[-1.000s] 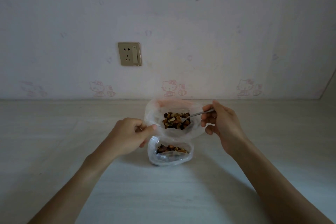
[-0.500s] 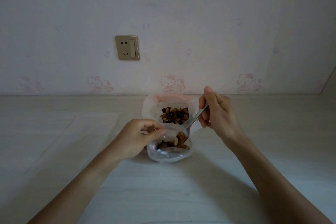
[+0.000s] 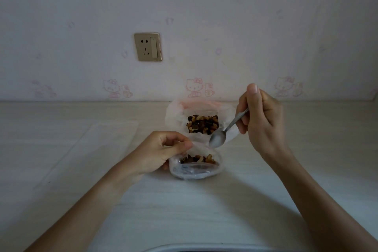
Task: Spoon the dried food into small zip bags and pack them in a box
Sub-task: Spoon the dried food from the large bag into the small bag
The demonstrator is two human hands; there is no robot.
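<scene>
A small clear zip bag [image 3: 196, 171] stands on the table [image 3: 204, 210] with brown dried food [image 3: 199, 158] inside it. My left hand [image 3: 157, 152] pinches the bag's upper left edge and holds its mouth open. Behind it lies a larger white plastic bag [image 3: 176, 116], open, with a heap of dried food [image 3: 202, 124]. My right hand [image 3: 260, 116] grips the handle of a metal spoon [image 3: 217, 139]. The spoon's bowl looks empty and hangs tilted down above the small bag's mouth, in front of the large bag.
A flat clear plastic sheet or bag [image 3: 92, 145] lies on the table to the left. The wall [image 3: 204, 26] with a socket [image 3: 147, 46] rises right behind the bags. A pale curved rim [image 3: 194, 247] shows at the bottom edge.
The spoon carried food from the large bag down into the small bag, then lifted out empty. My right hand has risen. More food lies in the small bag.
</scene>
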